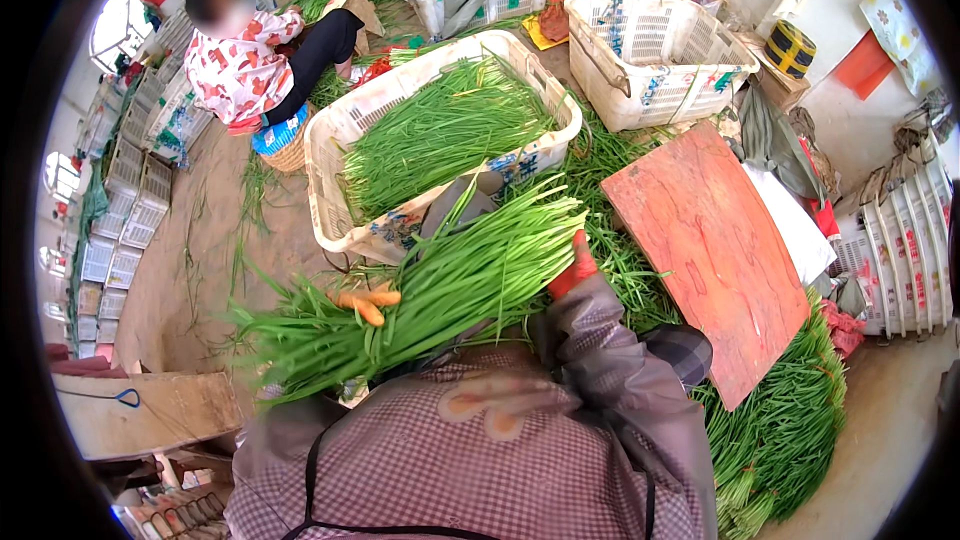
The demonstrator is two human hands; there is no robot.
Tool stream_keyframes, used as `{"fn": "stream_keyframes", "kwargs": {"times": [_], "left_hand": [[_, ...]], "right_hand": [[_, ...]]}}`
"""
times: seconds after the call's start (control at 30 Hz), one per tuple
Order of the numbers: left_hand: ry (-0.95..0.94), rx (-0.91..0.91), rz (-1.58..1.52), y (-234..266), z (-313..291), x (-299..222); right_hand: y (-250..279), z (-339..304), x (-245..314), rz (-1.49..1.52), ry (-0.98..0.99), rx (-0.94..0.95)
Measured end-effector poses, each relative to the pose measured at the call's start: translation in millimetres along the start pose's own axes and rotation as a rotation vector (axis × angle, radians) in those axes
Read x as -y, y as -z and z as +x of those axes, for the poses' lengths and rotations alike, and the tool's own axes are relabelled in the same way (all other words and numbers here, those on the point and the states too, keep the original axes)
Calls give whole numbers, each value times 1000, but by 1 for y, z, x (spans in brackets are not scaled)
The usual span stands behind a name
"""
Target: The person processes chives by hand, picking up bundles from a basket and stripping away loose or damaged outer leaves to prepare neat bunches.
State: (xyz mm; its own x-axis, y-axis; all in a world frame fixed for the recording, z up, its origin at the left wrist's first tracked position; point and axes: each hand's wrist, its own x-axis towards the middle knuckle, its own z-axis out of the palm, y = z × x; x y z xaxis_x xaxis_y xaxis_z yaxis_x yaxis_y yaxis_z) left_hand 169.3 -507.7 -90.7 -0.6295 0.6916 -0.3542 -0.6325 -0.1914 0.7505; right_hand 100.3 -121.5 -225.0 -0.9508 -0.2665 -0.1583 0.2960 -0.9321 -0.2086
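A large bunch of long green chives lies slantwise across my lap, its pale cut ends up at the right and its loose leaf tips spread at the lower left. My left hand, in an orange glove, is wrapped over the leafy part, with only some fingers showing among the leaves. At the cut ends my right hand, gloved in red-orange, grips the bunch from the side; most of its fingers are hidden. Just beyond the bunch stands a white plastic crate filled with more chives.
A reddish board lies at the right over a heap of chives. Another white crate stands at the far right, a filled one behind. A person sits at the far left. Stacked crates line the left wall.
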Motion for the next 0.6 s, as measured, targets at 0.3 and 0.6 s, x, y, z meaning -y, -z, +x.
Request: {"fn": "stream_keyframes", "kwargs": {"times": [0.3,0.6], "left_hand": [[262,-162,391,90,-14,-26],[-116,-320,1041,22,141,-93]], "right_hand": [[-61,7,9,-36,116,202],[-67,21,19,-110,69,229]]}}
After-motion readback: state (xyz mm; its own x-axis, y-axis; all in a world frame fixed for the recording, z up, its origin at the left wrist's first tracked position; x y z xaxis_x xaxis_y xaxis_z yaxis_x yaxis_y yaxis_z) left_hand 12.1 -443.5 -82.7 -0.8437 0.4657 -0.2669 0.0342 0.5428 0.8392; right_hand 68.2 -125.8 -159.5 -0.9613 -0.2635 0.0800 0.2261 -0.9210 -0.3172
